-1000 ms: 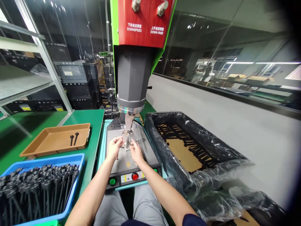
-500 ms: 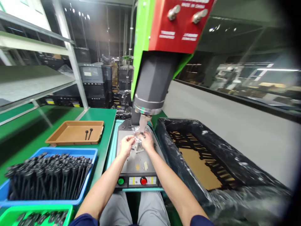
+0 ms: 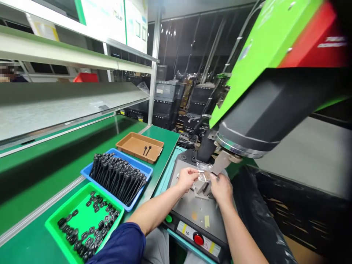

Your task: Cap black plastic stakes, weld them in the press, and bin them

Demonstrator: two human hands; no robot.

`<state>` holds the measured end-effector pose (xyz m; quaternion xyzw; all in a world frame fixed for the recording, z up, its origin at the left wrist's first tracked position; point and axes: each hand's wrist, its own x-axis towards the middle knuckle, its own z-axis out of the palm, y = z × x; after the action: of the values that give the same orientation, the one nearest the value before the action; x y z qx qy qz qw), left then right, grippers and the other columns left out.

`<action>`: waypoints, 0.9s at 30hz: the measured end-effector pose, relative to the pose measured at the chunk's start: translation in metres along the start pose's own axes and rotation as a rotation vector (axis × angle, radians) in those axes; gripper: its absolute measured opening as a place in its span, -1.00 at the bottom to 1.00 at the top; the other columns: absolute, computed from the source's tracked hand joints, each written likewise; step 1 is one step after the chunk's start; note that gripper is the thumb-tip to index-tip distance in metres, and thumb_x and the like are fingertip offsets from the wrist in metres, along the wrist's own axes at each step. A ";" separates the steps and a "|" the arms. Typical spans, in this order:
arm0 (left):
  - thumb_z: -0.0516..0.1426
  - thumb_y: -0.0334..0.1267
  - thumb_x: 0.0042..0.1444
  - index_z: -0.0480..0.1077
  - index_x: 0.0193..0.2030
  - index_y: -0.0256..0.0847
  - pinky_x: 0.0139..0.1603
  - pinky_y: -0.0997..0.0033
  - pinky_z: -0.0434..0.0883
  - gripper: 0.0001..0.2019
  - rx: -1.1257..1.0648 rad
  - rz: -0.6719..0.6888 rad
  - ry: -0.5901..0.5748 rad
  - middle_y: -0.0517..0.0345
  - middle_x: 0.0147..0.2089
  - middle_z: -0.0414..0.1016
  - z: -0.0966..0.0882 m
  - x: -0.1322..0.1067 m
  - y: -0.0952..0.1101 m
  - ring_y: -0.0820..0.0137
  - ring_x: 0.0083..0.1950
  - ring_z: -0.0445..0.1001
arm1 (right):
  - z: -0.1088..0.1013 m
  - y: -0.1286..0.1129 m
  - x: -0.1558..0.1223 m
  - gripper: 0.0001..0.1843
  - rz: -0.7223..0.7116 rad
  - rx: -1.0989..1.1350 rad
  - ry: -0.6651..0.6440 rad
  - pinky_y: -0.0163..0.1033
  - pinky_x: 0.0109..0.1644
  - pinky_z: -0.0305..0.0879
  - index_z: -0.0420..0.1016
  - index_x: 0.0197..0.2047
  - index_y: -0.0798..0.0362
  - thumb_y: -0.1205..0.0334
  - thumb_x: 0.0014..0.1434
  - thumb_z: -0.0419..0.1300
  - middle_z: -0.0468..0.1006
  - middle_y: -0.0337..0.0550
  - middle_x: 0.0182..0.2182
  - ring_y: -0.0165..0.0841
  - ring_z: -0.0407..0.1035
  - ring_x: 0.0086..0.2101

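Note:
My left hand (image 3: 188, 179) is closed in a pinch at the edge of a crumpled clear plastic film (image 3: 204, 176). My right hand (image 3: 222, 187) curls around a small black part (image 3: 215, 175), mostly hidden by the fingers. Both hands are just below the pale metal horn (image 3: 221, 161) of a green and red press machine (image 3: 255, 55). Under them, a small metal fixture (image 3: 202, 191) stands on the machine's grey base plate (image 3: 189, 209). Whether the black part touches the fixture, I cannot tell.
On the green bench to the left, a blue tray (image 3: 85, 172) holds many black stick-like parts. A green tray (image 3: 52, 223) has small black pieces, and a brown tray (image 3: 129, 145) two black sticks. A red button (image 3: 198, 239) is in front; a black-lined bin (image 3: 250, 205) stands right.
My view has swung left, so the machine appears farther right and the green tray shows more fully. Both hands stay under the horn, and the black part now shows at my right fingers.

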<state>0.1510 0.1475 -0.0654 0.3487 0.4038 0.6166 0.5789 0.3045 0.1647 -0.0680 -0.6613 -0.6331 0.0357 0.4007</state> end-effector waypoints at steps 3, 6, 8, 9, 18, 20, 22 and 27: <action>0.32 -0.29 -0.22 0.43 -0.46 -0.31 -0.49 0.49 0.27 -0.81 0.017 -0.002 0.012 0.20 -0.60 0.41 -0.002 0.000 -0.001 0.52 -0.57 0.31 | -0.006 0.004 -0.013 -0.47 -0.004 0.036 -0.029 0.05 -0.06 0.27 0.49 -0.21 0.16 -0.11 0.05 -0.04 0.51 0.22 -0.24 0.02 0.37 -0.15; 0.31 -0.29 -0.20 0.42 -0.47 -0.31 -0.50 0.48 0.27 -0.82 0.044 -0.006 0.024 0.18 -0.60 0.41 -0.006 -0.001 -0.002 0.52 -0.58 0.31 | -0.009 0.011 -0.050 -0.48 0.046 0.157 -0.116 0.06 -0.02 0.29 0.47 -0.21 0.10 -0.15 0.02 0.01 0.53 0.19 -0.20 0.02 0.39 -0.12; 0.30 -0.31 -0.20 0.42 -0.48 -0.31 -0.51 0.49 0.26 -0.84 0.074 -0.008 0.033 0.19 -0.61 0.40 -0.009 -0.002 -0.001 0.53 -0.60 0.29 | -0.012 0.012 -0.085 -0.43 0.180 0.260 -0.168 0.07 -0.01 0.31 0.45 -0.14 0.10 -0.20 -0.03 0.09 0.54 0.20 -0.14 0.03 0.41 -0.10; 0.29 -0.32 -0.19 0.42 -0.49 -0.31 -0.51 0.49 0.26 -0.86 0.093 -0.009 0.038 0.20 -0.61 0.39 -0.011 -0.003 -0.001 0.53 -0.61 0.29 | -0.014 0.009 -0.102 -0.41 0.251 0.342 -0.219 0.07 -0.04 0.34 0.44 -0.13 0.09 -0.22 -0.05 0.12 0.54 0.18 -0.14 0.01 0.44 -0.12; 0.21 -0.39 -0.13 0.45 -0.42 -0.24 0.08 0.26 0.31 -0.93 0.319 0.065 0.104 -0.01 -0.07 0.51 -0.048 -0.050 0.014 0.25 0.09 0.39 | -0.070 -0.058 -0.153 -0.44 0.443 1.095 -0.267 -0.15 -0.27 0.45 0.39 -0.04 0.06 -0.04 -0.05 0.38 0.58 -0.06 -0.27 -0.18 0.51 -0.26; 0.21 -0.30 -0.06 0.47 -0.34 -0.25 0.11 0.23 0.31 -0.88 0.372 0.140 0.092 -0.06 0.05 0.46 -0.056 -0.070 0.016 0.22 0.15 0.36 | -0.078 -0.061 -0.146 -0.46 0.461 1.222 -0.247 -0.20 -0.32 0.45 0.42 -0.07 0.03 0.01 -0.09 0.41 0.58 -0.11 -0.29 -0.22 0.51 -0.28; 0.21 -0.19 -0.01 0.48 -0.21 -0.28 0.03 0.20 0.37 -0.75 0.393 0.078 -0.041 -0.08 -0.06 0.52 -0.061 -0.093 0.018 0.24 -0.01 0.47 | -0.081 -0.061 -0.142 -0.50 0.476 1.308 -0.245 -0.24 -0.35 0.45 0.43 -0.11 0.01 0.04 -0.10 0.42 0.57 -0.15 -0.30 -0.25 0.51 -0.31; 0.23 -0.13 0.02 0.45 -0.03 -0.24 -0.02 0.22 0.41 -0.62 0.543 -0.057 -0.500 -0.04 -0.07 0.55 -0.067 -0.137 0.023 0.27 -0.10 0.51 | -0.072 -0.065 -0.148 -0.59 0.374 1.223 -0.152 -0.27 -0.39 0.44 0.39 -0.21 0.00 0.09 -0.10 0.42 0.55 -0.21 -0.36 -0.31 0.49 -0.36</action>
<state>0.0928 0.0044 -0.0681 0.6181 0.4086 0.3663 0.5629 0.2630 -0.0062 -0.0495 -0.4082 -0.3993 0.5061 0.6464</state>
